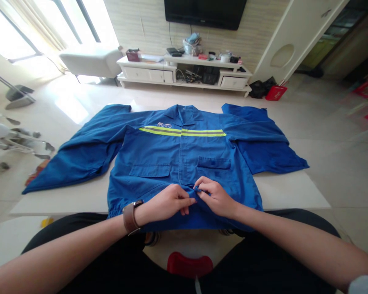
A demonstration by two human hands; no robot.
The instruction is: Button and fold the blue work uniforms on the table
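A blue work jacket (153,153) with a yellow-and-grey reflective stripe across the chest lies front up, its collar away from me and its sleeves spread to both sides. At the lower middle of its front placket, my right hand (216,196) pinches a fold of the cloth between thumb and fingers. Just left of it, my left hand (171,202) has its fingers curled with the thumb against them at the placket edge. Its fingertips are partly hidden, and whether cloth is between them does not show clearly. A brown-strapped watch sits on the left wrist.
The jacket lies on a white table (291,192), its hem hanging over the near edge by my knees. Below sits a red object (189,264) on the floor. Beyond are a white TV cabinet (147,74), a grey bench (92,61) and a red bag (276,92).
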